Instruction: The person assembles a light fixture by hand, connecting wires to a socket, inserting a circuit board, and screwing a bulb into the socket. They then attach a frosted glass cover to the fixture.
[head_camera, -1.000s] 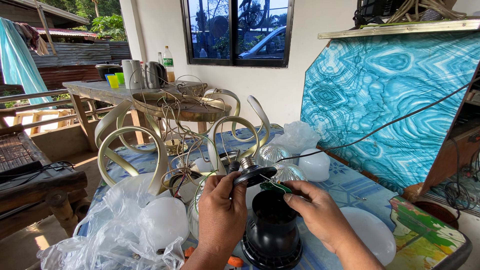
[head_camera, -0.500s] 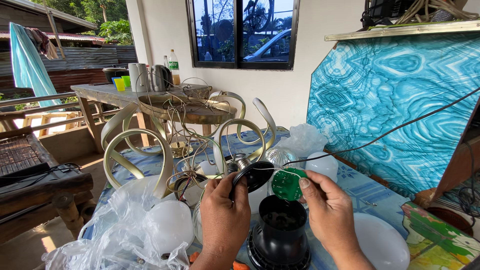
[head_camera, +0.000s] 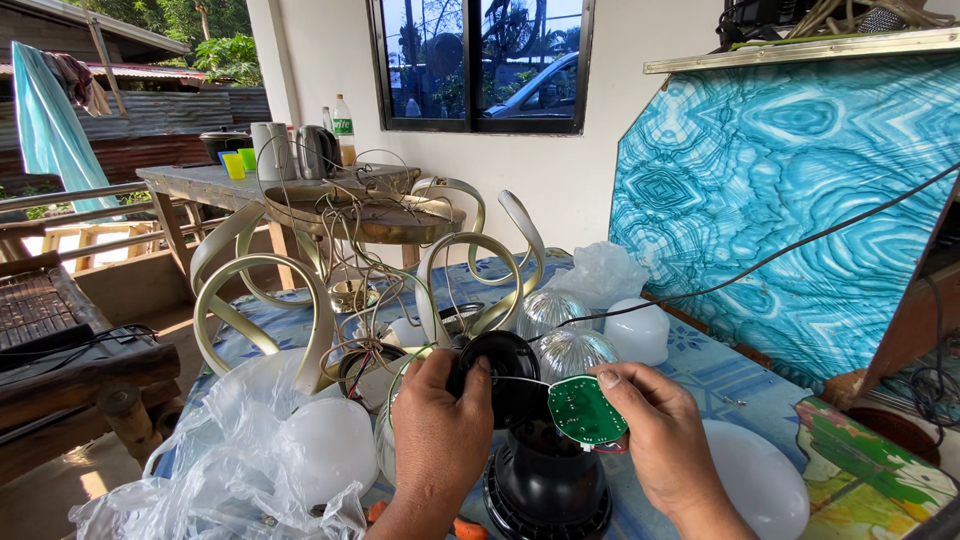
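A brass chandelier frame (head_camera: 330, 260), white globes (head_camera: 640, 330) and a turquoise panel (head_camera: 790, 200) stand nearby.

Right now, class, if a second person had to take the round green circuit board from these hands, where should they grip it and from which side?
Grip the green circuit board by its bare rim, pinching edge to edge from its upper right. It is a thin flat disc; the right hand holds its right edge, thin wires run left to the black cap in the left hand, and the black housing sits just below.

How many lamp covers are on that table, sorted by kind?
White frosted domes: 3
Clear ribbed glass globes: 2
Total: 5
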